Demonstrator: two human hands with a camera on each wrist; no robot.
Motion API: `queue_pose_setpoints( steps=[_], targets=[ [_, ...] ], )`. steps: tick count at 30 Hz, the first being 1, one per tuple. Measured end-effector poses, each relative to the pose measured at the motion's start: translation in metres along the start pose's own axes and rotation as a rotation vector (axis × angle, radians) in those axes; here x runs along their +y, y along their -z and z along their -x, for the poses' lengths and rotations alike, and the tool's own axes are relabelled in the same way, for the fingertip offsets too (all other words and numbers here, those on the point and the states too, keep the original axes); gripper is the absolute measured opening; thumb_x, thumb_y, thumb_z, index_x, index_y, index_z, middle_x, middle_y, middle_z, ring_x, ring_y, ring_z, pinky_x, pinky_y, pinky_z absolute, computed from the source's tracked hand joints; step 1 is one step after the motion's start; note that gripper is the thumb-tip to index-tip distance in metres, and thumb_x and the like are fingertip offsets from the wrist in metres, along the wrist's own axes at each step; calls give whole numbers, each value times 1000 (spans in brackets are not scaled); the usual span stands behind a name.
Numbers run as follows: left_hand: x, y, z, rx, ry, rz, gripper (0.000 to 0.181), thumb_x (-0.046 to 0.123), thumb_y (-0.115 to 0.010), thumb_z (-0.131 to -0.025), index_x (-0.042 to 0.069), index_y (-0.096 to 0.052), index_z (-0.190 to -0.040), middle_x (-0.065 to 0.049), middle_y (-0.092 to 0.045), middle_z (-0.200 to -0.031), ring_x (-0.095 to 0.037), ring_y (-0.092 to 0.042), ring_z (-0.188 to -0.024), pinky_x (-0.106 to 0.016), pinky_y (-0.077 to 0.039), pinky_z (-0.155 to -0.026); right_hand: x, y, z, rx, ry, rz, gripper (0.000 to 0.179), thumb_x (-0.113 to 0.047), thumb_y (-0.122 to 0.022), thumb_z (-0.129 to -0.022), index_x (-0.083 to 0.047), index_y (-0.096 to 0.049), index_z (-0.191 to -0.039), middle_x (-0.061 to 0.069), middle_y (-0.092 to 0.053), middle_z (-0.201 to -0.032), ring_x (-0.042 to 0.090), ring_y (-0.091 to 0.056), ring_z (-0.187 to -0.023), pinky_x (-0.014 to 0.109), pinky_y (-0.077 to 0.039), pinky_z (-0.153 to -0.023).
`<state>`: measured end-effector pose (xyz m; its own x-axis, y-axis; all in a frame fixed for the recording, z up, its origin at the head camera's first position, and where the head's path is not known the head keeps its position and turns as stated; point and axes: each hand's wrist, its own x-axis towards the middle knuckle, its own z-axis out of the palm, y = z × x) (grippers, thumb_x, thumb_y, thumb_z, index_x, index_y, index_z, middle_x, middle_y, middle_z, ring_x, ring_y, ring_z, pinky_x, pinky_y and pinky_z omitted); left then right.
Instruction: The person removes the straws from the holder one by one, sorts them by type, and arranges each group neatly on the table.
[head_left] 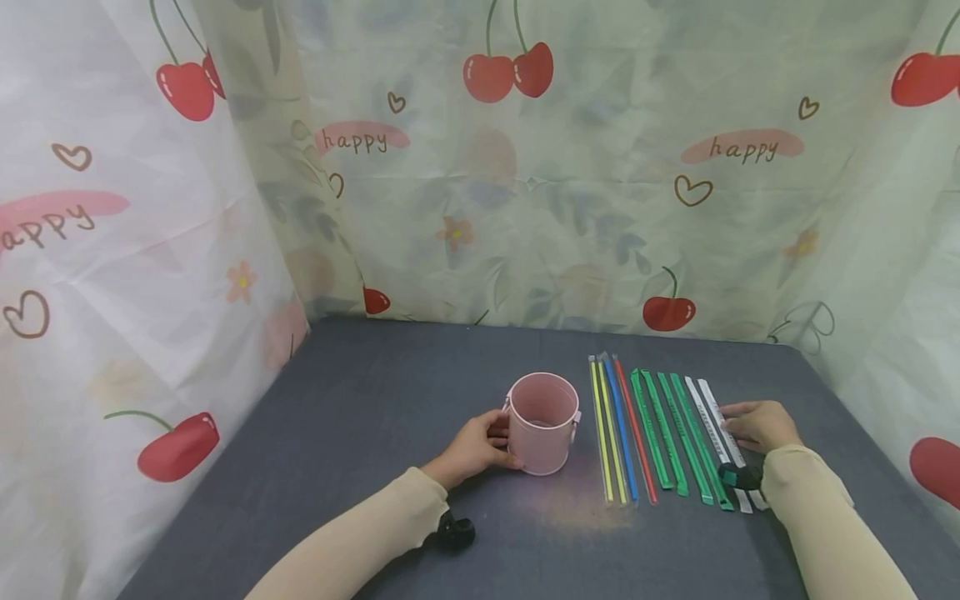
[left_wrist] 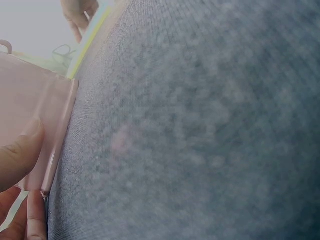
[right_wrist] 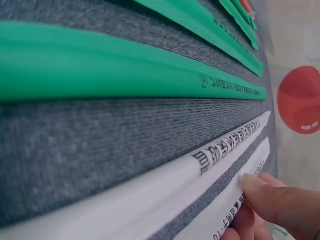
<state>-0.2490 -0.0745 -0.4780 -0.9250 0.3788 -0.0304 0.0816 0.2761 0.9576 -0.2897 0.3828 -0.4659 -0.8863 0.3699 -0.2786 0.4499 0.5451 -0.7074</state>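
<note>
A small pink bucket (head_left: 542,448) stands upright near the middle of the dark grey table. My left hand (head_left: 471,446) holds its left side, with the thumb on the outer wall near the base and the fingers behind, as the left wrist view shows. At the right, my right hand (head_left: 767,423) pinches the outermost white paper-wrapped straw (right_wrist: 220,215) between thumb and fingers. Beside it lies a second white wrapped straw (right_wrist: 150,195). Several green wrapped straws (head_left: 686,425) lie to the left of the white ones.
Between the bucket and the green straws lie two yellow straws (head_left: 603,425), a blue straw (head_left: 621,425) and a red straw (head_left: 634,425) in clear wrappers. A cherry-printed cloth (head_left: 570,208) surrounds the table (head_left: 337,392) at the back and sides.
</note>
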Motion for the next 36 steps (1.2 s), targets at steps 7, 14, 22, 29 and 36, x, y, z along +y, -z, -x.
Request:
queue_pose_setpoints(
  steps=[7,14,22,29,36],
  targets=[
    [-3,0,-2,4,2,-19,70,1,-85,-70,0,-52,-132,-14,-60,-125,-26,-59,-114,-37,-53,-96,2,1,-3,-18,-35,-23,50,-4,-72,-83,7,-56,-129,28,-60,-120,25,-63,-86,34,-57,-66],
    [-3,1,-2,5,3,-20,70,1,-85,-70,1,-52,-132,-13,-60,-125,-26,-60,-114,-37,-53,-95,-3,5,3,-30,-56,-51,53,-4,-75,-80,8,-55,-129,30,-57,-122,27,-61,-88,28,-54,-59],
    [-5,1,-3,3,4,-14,70,0,-85,-69,1,-52,-132,-13,-60,-126,-27,-60,-114,-37,-53,-95,-1,7,2,-50,-61,-55,58,-6,-76,-80,8,-53,-132,31,-52,-129,32,-59,-98,30,-55,-65],
    [-4,1,-2,3,-4,-15,69,0,-84,-69,1,-52,-131,-13,-60,-125,-26,-59,-114,-37,-53,-95,2,7,-5,-74,-89,-81,64,-8,-76,-81,7,-48,-136,31,-43,-139,40,-53,-113,40,-55,-79],
    [-2,0,-1,4,3,-11,70,-1,-84,-70,1,-52,-132,-13,-59,-126,-26,-59,-115,-37,-53,-96,-1,10,0,-99,-86,-104,69,-9,-78,-79,7,-45,-138,32,-38,-143,44,-48,-119,45,-53,-87]
  ],
)
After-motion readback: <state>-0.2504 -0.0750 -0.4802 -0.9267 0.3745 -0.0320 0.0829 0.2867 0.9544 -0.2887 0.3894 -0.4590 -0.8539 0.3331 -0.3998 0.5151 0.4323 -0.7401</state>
